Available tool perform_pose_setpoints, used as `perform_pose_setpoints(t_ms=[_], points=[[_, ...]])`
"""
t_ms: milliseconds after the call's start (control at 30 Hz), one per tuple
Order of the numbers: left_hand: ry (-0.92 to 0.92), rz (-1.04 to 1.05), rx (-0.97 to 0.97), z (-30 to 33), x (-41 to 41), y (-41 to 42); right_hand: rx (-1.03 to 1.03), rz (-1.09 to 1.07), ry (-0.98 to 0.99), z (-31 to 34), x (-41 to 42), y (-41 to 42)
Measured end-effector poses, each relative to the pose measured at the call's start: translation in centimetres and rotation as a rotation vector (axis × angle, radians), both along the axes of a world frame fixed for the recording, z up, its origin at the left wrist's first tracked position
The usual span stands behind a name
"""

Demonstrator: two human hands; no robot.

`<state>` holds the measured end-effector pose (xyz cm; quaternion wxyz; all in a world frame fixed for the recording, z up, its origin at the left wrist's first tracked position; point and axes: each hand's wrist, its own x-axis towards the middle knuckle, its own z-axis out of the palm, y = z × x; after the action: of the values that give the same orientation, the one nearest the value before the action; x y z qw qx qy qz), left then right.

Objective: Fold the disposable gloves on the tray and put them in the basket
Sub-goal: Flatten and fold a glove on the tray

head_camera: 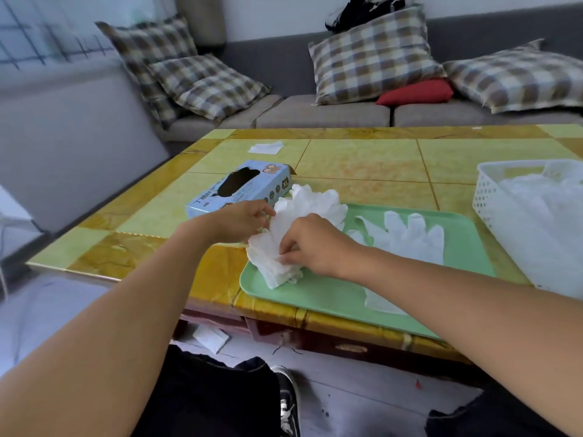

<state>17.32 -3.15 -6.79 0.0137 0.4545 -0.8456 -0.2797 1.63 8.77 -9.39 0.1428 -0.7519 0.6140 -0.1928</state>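
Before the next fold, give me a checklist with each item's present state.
1. Both hands on the glove: left hand and right hand pinch the crumpled glove: ok.
2. Glove lying flat: bunched, overhanging the tray's left edge: not ok.
3. Next glove laid out flat on the tray: ok.
4. Basket beside the tray, within reach: ok.
5. Room left in the basket: cannot tell.

A grey sofa [315, 111] with plaid cushions [372, 55] stands behind a yellow-tiled table [362, 159] on pale flooring [347, 402].
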Motion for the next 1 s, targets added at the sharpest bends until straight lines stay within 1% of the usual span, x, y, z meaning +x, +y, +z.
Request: perform_pose_setpoints(t_ms=[67, 133, 233, 300, 333, 367, 400, 433, 467, 500, 533, 600, 633, 700, 800, 833, 900, 1000], points=[[0.007, 0.002, 0.035, -0.1, 0.1, -0.2, 0.017, 0.020, -0.092, 0.5, -1.2, 0.5], [0.012, 0.001, 0.056, -0.1, 0.1, -0.3, 0.035, 0.001, -0.267, 1.1, -2.3, 1.0], [0.007, 0.015, 0.016, 0.5, -0.3, 0.2, 0.046, -0.135, -0.631, 2.3, -4.3, 1.4], [0.012, 0.052, -0.120, 1.7, -1.1, 1.1, 0.133, -0.222, -0.957, 3.7, -5.7, 1.7], [0.051, 0.070, -0.208, 2.4, -1.6, 1.7, 0.169, -0.250, -1.107, 4.4, -6.5, 1.9], [0.150, 0.093, -0.243, 3.1, -2.1, 2.2, 0.191, -0.262, -1.214, 5.1, -7.2, 2.2], [0.289, 0.107, -0.186, 3.9, -2.6, 3.0, 0.216, -0.255, -1.284, 5.6, -7.9, 2.5], [0.441, 0.100, -0.043, 4.8, -3.3, 3.8, 0.254, -0.236, -1.331, 6.2, -8.6, 3.0], [0.567, 0.068, 0.144, 5.5, -3.8, 4.6, 0.311, -0.207, -1.367, 6.5, -9.0, 3.3], [0.645, 0.014, 0.308, 5.9, -4.4, 5.4, 0.362, -0.183, -1.393, 6.9, -9.3, 3.6], [0.675, -0.057, 0.399, 6.1, -5.3, 6.2, 0.395, -0.168, -1.412, 7.4, -9.7, 4.1], [0.706, -0.173, 0.440, 6.3, -6.9, 7.5, 0.417, -0.159, -1.443, 8.0, -10.3, 4.4], [0.733, -0.188, 0.443, 6.3, -7.9, 8.1, 0.410, -0.166, -1.475, 8.3, -10.8, 4.6], [0.811, -0.137, 0.447, 6.5, -9.4, 8.6, 0.395, -0.162, -1.499, 8.9, -11.7, 5.6], [0.901, -0.036, 0.495, 6.5, -10.7, 8.5, 0.349, -0.220, -1.379, 8.8, -12.8, 7.2], [0.900, -0.042, 0.500, 6.4, -11.0, 8.5, 0.323, -0.261, -1.345, 8.6, -13.2, 7.7], [0.873, -0.088, 0.510, 6.2, -11.2, 8.5, 0.296, -0.276, -1.305, 8.2, -13.5, 8.3], [0.885, -0.196, 0.568, 6.8, -11.3, 9.2, 0.234, -0.247, -1.357, 8.6, -13.9, 9.0]])
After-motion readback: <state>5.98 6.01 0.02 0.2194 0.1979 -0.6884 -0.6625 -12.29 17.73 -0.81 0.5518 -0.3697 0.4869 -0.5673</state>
